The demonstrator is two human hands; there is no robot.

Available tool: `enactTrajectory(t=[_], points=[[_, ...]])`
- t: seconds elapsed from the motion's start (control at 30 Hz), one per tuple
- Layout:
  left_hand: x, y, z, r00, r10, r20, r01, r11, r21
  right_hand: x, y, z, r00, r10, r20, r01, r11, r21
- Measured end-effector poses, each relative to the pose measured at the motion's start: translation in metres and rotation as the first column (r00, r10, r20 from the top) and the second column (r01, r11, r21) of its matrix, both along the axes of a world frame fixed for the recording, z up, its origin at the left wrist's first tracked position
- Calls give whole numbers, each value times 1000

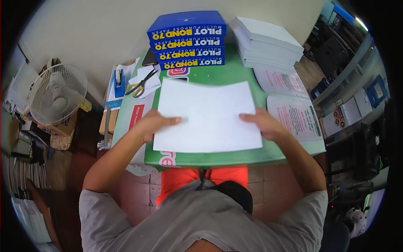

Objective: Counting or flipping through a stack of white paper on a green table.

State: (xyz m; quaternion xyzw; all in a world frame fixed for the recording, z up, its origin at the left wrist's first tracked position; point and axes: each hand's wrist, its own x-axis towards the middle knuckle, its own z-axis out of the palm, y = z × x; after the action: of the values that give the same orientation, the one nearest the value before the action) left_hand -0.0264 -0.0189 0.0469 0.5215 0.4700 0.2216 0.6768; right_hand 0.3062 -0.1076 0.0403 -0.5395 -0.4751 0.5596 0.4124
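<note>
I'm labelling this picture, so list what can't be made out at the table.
All in the head view:
Left hand: fingertips hidden beneath the white paper.
Right hand: fingertips hidden there too.
Sheet count in the held paper: its edges are blurred.
Green tabletop behind the paper: covered by it.
Dark flat item: partly hidden by the blue stack.

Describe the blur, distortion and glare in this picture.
Head view: the paper looks bright and nearly featureless, its edges slightly soft, as are the left hand and right hand; head view: the table has a bowed front edge, and the picture's corners are black; head view: a light strip glares at upper right.
</note>
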Motion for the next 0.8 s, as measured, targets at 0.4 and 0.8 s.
enactTrajectory(t=[0.4, 0.8], points=[[-9, -29, -44, 982, 151, 116, -185, 892, 413, -16, -61, -17, 950, -35, 311, -98, 910, 403], [-10, -24, -26, 955, 222, 199, -244, 966, 92, -32, -73, 10, 804, -79, 590, -136, 941, 311]])
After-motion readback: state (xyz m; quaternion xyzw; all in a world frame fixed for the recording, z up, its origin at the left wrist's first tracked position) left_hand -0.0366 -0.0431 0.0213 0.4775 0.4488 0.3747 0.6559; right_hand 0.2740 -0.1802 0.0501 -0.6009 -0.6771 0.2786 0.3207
